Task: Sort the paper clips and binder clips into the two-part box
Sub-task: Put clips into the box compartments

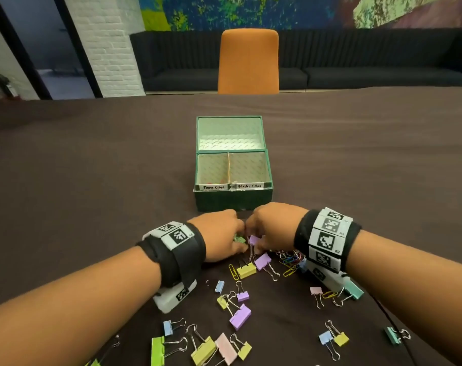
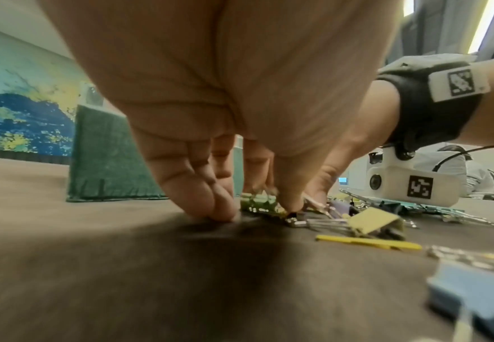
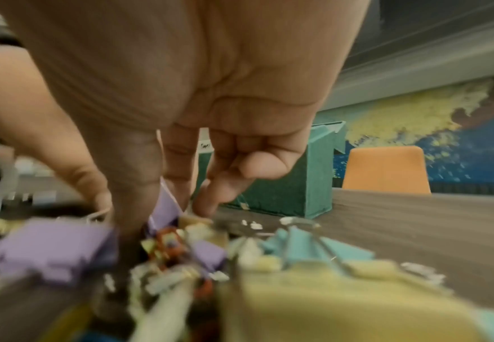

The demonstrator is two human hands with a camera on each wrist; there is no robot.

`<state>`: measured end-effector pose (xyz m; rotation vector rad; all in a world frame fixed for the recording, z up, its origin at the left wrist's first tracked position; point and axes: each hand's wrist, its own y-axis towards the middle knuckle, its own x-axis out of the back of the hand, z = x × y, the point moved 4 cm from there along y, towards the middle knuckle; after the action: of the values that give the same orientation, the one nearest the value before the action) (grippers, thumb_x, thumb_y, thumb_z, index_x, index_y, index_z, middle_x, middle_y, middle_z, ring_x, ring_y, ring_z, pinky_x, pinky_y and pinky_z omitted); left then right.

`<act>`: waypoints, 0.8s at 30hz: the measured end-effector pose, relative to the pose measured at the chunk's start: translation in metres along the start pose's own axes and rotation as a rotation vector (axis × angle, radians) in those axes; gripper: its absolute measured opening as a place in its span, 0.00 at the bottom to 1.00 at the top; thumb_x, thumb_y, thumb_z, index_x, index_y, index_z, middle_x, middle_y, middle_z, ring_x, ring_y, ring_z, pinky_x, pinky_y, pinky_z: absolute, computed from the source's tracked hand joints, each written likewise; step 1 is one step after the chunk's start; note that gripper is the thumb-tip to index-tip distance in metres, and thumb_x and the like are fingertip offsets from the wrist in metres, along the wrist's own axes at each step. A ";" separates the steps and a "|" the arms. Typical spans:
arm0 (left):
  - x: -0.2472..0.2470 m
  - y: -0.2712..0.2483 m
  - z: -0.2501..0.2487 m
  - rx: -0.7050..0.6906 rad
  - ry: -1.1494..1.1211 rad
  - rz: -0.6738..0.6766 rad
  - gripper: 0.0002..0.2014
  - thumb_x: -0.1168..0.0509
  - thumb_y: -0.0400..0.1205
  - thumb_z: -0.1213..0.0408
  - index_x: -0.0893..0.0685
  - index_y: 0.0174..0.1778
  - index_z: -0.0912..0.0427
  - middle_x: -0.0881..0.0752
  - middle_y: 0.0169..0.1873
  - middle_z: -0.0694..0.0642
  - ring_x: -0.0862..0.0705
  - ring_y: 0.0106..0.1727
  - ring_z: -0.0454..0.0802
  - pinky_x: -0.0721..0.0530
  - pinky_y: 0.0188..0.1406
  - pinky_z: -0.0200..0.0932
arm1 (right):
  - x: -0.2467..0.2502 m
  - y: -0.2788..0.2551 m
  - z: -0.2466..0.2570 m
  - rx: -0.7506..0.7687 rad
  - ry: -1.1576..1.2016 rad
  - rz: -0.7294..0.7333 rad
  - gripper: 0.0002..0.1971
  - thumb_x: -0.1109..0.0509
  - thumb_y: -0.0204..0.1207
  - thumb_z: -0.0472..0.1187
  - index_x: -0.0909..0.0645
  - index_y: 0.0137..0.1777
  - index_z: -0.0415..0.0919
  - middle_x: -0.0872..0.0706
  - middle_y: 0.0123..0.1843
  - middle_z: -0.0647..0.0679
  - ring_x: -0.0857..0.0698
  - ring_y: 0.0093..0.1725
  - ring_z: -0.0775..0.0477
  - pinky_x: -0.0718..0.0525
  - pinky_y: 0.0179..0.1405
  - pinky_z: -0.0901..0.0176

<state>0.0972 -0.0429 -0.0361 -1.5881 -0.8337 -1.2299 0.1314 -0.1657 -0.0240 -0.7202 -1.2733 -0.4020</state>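
A green two-part box (image 1: 232, 200) stands open mid-table, its front labelled "Paper Clips" on the left and "Binder Clips" on the right. Just in front of it my hands nearly touch. My left hand (image 1: 235, 245) (image 2: 254, 206) has its fingertips on the table and pinches a small green clip (image 1: 237, 239) (image 2: 264, 203). My right hand (image 1: 257, 245) (image 3: 166, 214) pinches a purple binder clip (image 1: 254, 239) (image 3: 165, 203) between thumb and forefinger. Coloured paper clips (image 1: 290, 257) lie heaped under my right wrist. Pastel binder clips (image 1: 240, 315) are scattered towards me.
The box (image 2: 108, 157) (image 3: 283, 185) has its lid (image 1: 229, 133) folded back behind it. An orange chair (image 1: 248, 62) stands at the table's far edge, with a dark sofa behind. Brown table surface (image 1: 92, 180) stretches to both sides of the box.
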 end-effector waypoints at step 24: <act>0.076 0.019 0.055 0.120 -0.309 -0.594 0.17 0.28 0.79 0.56 0.15 0.64 0.44 0.15 0.56 0.46 0.16 0.43 0.44 0.18 0.58 0.44 | 0.054 -0.013 -0.029 -0.140 0.115 -0.335 0.05 0.27 0.77 0.47 0.17 0.51 0.52 0.15 0.50 0.53 0.15 0.51 0.49 0.17 0.51 0.55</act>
<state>0.1527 0.0008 0.0288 -1.4997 -1.6316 -1.3136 0.1580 -0.1890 0.0279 -0.5911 -1.2671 -0.8010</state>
